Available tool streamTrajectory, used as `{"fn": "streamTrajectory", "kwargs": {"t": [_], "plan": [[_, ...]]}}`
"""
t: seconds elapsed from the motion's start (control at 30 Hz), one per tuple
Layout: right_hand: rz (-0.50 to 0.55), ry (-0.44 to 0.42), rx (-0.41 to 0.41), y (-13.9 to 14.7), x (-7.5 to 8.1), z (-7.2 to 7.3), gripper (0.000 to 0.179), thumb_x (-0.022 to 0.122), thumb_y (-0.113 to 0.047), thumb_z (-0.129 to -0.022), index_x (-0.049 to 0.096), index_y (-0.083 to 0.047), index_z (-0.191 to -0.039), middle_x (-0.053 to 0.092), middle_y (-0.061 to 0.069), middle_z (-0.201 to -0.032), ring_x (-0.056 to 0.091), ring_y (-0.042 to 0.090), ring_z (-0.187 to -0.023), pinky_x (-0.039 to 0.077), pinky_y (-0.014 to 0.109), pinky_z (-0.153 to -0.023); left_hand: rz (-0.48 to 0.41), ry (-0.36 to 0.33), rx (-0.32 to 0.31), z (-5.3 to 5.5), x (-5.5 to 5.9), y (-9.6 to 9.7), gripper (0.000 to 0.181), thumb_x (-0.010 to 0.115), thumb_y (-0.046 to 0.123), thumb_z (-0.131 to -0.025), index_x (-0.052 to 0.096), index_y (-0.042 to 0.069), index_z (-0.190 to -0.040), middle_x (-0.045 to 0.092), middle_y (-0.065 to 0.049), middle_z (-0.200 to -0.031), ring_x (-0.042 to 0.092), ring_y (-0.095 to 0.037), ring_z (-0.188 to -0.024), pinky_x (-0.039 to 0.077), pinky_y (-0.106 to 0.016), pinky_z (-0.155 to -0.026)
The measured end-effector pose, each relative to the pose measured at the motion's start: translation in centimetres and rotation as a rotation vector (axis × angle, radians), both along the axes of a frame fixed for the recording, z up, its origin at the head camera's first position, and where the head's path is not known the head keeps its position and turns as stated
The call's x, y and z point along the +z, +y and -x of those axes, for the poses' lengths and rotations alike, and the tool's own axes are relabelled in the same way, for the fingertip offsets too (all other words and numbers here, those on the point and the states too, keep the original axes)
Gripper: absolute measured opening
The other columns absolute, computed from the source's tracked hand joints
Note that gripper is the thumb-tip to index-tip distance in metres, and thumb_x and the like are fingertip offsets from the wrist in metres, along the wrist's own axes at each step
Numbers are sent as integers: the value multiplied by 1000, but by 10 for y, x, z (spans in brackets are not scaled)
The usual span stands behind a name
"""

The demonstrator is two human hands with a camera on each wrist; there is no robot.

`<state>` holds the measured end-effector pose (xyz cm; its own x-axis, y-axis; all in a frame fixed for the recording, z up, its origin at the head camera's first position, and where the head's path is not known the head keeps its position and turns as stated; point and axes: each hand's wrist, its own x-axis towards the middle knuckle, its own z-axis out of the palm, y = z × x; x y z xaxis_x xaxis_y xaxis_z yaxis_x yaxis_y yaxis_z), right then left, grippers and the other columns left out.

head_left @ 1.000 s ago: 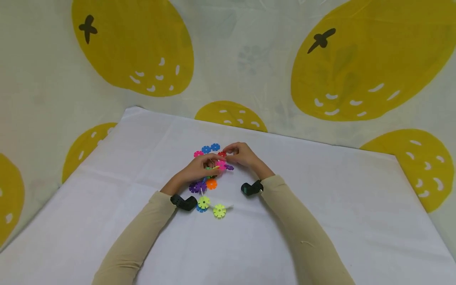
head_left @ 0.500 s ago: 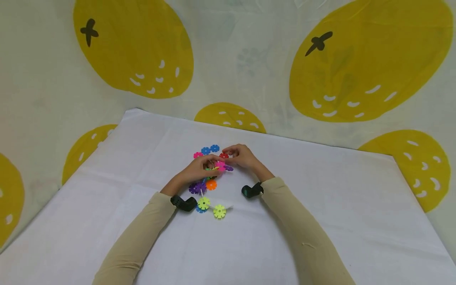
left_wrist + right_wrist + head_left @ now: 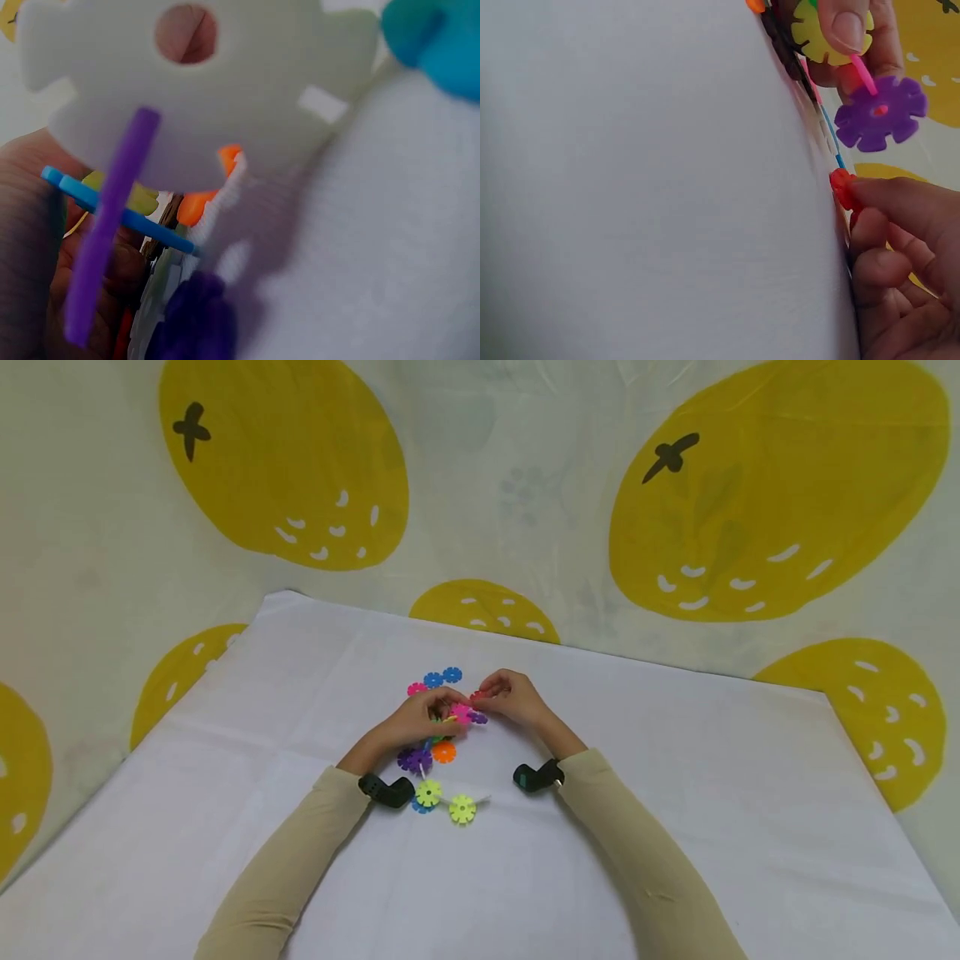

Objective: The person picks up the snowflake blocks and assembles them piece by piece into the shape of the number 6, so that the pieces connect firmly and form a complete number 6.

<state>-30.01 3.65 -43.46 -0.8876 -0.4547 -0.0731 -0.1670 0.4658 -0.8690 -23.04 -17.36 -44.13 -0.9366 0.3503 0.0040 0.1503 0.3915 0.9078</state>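
Note:
My left hand pinches a cluster of slotted plastic discs between thumb and fingers. A pink disc shows at its fingertips, and a purple disc juts from the pink one, its edge slotted in. Beside the left thumb in the right wrist view is a yellow disc. My right hand pinches a red disc with thumb and finger, just right of the purple disc and apart from it. Close to the left wrist camera stand a white disc and an edge-on purple piece.
An orange disc and dark purple discs lie below the left hand. Nearer are two lime discs, a blue one partly hidden. Blue discs and a pink one lie behind the hand. A white cloth covers the table.
My right hand has drawn slightly right and nearer with the red disc, which now shows more edge-on. The left hand stays nearly in place; its pink and purple discs have tipped slightly.

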Motion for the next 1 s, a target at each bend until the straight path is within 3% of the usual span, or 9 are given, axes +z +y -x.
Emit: {"fn": "streamTrajectory", "kwargs": {"t": [0.23,0.43,0.8,1.0], "plan": [[141,-131,-1,8,-5,-5,27,67,-13,-93,63,1,-116,66,12,-87,58,15,-60,48,21,-57,8,0,9,-1,-2,-2,40,75,22,-87,63,12,-124,52,-4,-87,48,-21,-78,40,-26,-66],[241,-150,47,14,-4,-9,27,59,-9,-97,62,3,-122,68,12,-89,57,15,-62,47,20,-58,2,14,4,0,-2,-3,40,76,23,-86,65,13,-123,50,-6,-84,47,-22,-77,38,-25,-63],[329,-224,-29,22,-12,-15,26,61,-11,-96,58,4,-117,67,8,-90,61,13,-64,50,20,-61,-28,-11,12,3,-2,-2,44,77,19,-85,61,8,-125,50,-5,-85,45,-20,-74,38,-23,-62],[390,-228,-11,25,-12,-19,26,57,-6,-97,57,5,-120,67,9,-89,60,14,-63,50,20,-61,-52,-16,28,4,-2,-2,41,77,22,-84,61,7,-119,51,-4,-82,44,-17,-70,37,-22,-60]]}}
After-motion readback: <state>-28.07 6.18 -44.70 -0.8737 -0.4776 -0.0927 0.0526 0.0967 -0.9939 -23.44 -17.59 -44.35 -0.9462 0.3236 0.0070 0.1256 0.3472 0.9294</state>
